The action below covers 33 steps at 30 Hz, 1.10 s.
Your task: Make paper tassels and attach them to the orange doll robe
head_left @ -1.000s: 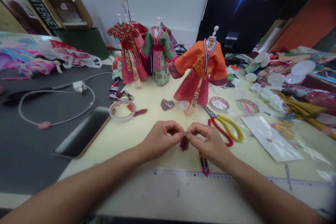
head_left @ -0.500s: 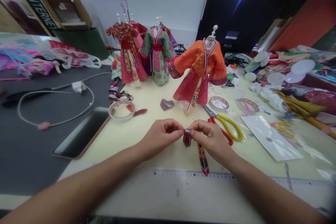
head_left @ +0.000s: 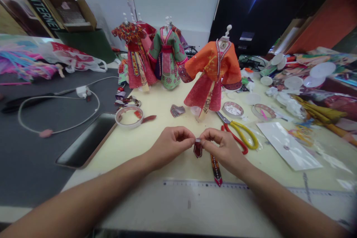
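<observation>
My left hand and my right hand meet fingertip to fingertip over the cream table, both pinched on a small dark red paper piece that hangs between them. A long patterned paper strip runs down from under my right hand toward a clear ruler. Just beyond my hands stands an orange paper robe on a small white stand.
Yellow-and-red scissors lie right of my hands. A tape roll sits to the left, two more tape rolls to the right. Red and green paper robes stand behind. A dark tablet and a white cable lie left.
Both hands rose slightly and the red piece between them shifted a little; they stay pinched together in the same spot.
</observation>
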### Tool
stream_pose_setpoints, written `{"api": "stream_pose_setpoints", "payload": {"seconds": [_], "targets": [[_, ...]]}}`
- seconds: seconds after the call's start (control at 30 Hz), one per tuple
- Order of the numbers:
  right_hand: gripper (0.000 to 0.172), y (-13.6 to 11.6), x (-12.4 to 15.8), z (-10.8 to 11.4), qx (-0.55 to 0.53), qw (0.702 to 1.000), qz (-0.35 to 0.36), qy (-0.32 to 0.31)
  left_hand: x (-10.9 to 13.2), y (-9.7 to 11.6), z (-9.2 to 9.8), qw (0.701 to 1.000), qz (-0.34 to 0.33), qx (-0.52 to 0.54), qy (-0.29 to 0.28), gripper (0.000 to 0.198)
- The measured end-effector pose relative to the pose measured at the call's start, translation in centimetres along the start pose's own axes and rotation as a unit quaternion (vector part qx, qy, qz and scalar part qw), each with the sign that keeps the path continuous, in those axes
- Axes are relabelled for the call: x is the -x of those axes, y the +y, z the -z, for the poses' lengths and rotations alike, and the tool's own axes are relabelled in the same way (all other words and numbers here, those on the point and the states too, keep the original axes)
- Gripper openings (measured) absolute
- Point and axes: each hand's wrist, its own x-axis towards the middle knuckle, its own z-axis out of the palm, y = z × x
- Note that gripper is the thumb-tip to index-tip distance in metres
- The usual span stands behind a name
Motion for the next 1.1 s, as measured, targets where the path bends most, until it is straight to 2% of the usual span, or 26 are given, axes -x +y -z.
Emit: {"api": "stream_pose_setpoints", "payload": {"seconds": [0.13,0.23,0.33,0.47,1.1], "targets": [[0.016,0.2,-0.1,-0.1,0.003,1.000,0.008,-0.004,0.0,0.0,0.0,1.000,0.002,0.012,-0.001,0.012],[0.006,0.5,0.0,-0.1,0.057,0.995,0.052,0.066,0.0,0.0,0.0,0.999,0.006,0.037,-0.001,0.012],[0.004,0.7,0.3,-0.3,0.147,0.972,0.126,0.132,-0.1,0.1,-0.1,0.999,0.006,0.047,0.012,0.012],[0.011,0.8,0.5,-0.7,0.188,0.965,0.155,0.100,-0.1,0.0,-0.2,0.999,0.001,0.034,0.014,0.013],[0.014,1.1,0.3,-0.8,0.186,0.970,0.144,0.067,0.1,-0.2,-0.2,0.991,-0.071,-0.108,0.025,0.012]]}}
